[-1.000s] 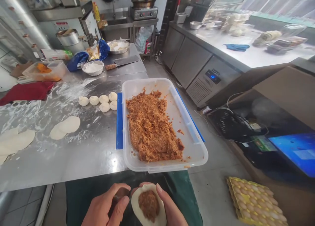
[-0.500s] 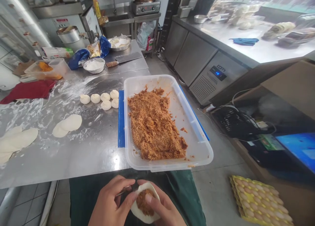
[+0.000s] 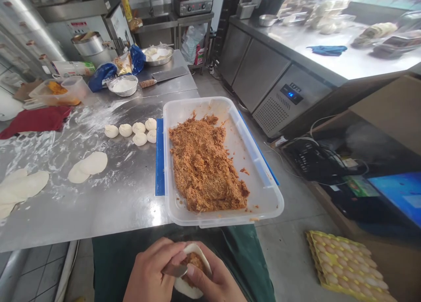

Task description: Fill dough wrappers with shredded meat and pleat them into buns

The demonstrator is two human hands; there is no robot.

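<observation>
We note a floured stainless steel worktable (image 3: 98,205), a grey tiled floor (image 3: 289,232), a steel refrigerated counter (image 3: 263,74) along the right side, and a gas burner stand (image 3: 192,17) at the rear; daylight glares across the right countertop (image 3: 345,61).

Bottom edge of frame cuts off both wrists: left hand (image 3: 149,273) and right hand (image 3: 213,282) shown only partly, and their fingers hide most of the dough wrapper (image 3: 192,271) w/ its filling; the metal tool (image 3: 174,270) shows only a short bit, rest under the left fingers. Flat dough rounds (image 3: 19,186) at far left run off the edge. Items on the counter (image 3: 329,65) upper right are blurred, can't ID.
</observation>
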